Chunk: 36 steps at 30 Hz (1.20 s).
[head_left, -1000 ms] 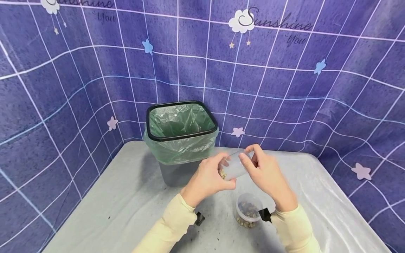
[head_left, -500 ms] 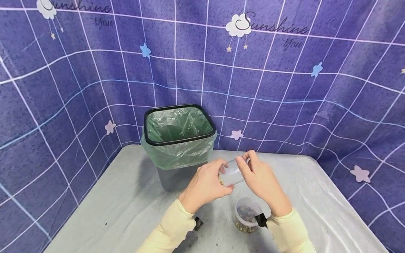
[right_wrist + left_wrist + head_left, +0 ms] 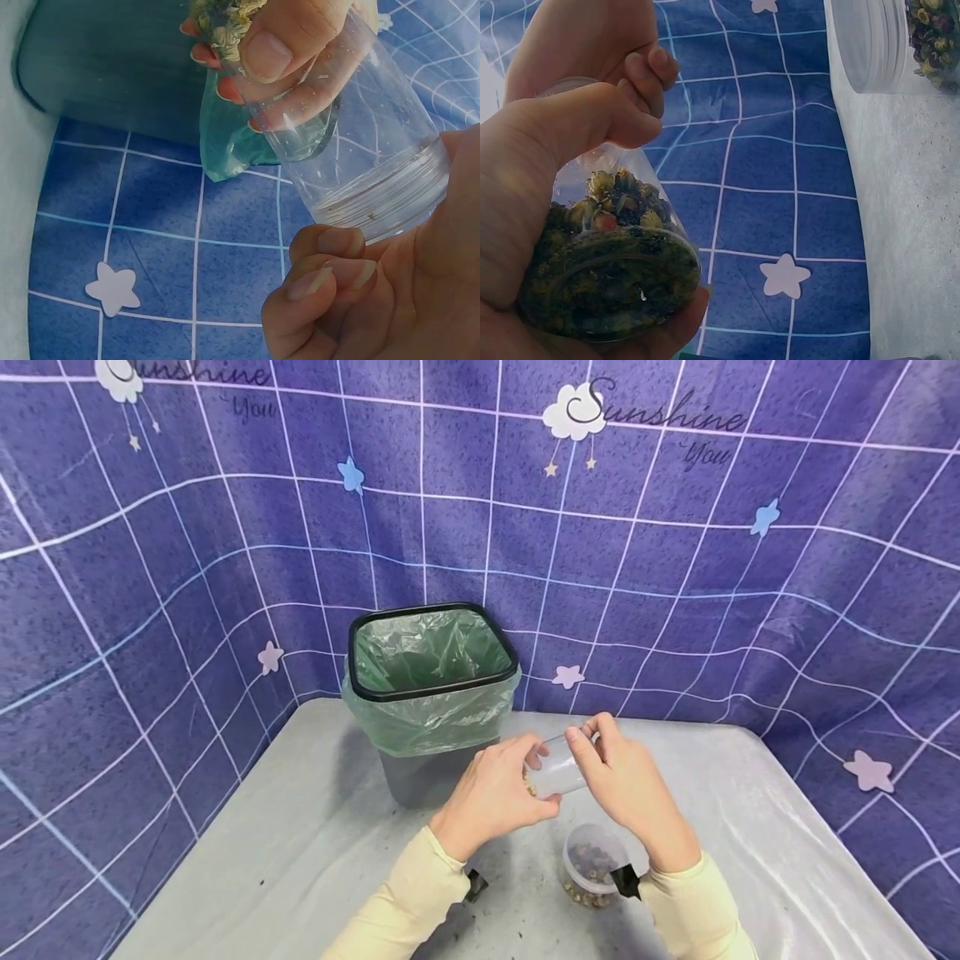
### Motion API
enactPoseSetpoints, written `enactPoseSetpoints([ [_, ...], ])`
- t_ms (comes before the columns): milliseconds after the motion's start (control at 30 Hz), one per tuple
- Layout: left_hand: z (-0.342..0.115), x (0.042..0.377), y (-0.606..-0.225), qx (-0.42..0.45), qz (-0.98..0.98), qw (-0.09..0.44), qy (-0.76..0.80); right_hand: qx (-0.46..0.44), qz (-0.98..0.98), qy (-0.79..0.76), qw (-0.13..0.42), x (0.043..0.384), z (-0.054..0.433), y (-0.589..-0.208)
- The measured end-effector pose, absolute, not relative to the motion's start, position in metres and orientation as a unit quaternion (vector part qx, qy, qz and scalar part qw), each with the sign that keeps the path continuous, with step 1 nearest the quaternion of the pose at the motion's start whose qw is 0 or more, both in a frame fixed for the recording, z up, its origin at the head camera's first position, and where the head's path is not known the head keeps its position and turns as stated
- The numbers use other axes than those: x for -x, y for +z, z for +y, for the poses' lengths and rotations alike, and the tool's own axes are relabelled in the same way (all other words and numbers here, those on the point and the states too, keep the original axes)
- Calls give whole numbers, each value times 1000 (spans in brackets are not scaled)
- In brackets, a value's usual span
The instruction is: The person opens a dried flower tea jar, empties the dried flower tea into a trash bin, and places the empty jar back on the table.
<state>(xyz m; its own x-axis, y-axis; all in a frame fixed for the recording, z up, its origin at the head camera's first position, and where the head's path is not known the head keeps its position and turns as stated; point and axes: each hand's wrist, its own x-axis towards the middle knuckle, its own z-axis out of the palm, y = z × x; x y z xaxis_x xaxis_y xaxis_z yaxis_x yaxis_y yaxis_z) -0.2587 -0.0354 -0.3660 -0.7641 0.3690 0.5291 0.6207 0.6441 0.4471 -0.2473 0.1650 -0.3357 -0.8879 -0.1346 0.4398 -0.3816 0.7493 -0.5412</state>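
Note:
A clear plastic jar [image 3: 561, 768] lies tilted between both hands above the table, its mouth toward the right. The left hand [image 3: 491, 797] grips its base end, thumb and fingers around the wall. Dried yellowish flower buds [image 3: 615, 199] are gathered at that base end in the left wrist view. At the threaded mouth [image 3: 397, 187], no lid shows, and the right hand [image 3: 630, 781] holds the jar there with thumb and curled fingers. Below the hands a second clear jar [image 3: 592, 860] stands on the table, with similar dried buds at its bottom.
Behind and left of the hands stands a grey bin [image 3: 420, 781] with a black rim and a green plastic bag [image 3: 435, 722] folded over it. Small dark specks lie on the pale table cover [image 3: 300, 827]. A purple grid-patterned curtain [image 3: 637, 610] closes off the back and sides.
The head view has shifted slightly. Both hands keep their hold on the tilted jar in nearly the same place, and the second jar stays where it stood.

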Motion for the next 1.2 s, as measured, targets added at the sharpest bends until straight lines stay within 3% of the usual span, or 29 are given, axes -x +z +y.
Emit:
enactPoseSetpoints([
  [1200, -37, 257, -363, 282, -878, 174, -344, -158, -910, 314, 218, 242, 165, -333],
])
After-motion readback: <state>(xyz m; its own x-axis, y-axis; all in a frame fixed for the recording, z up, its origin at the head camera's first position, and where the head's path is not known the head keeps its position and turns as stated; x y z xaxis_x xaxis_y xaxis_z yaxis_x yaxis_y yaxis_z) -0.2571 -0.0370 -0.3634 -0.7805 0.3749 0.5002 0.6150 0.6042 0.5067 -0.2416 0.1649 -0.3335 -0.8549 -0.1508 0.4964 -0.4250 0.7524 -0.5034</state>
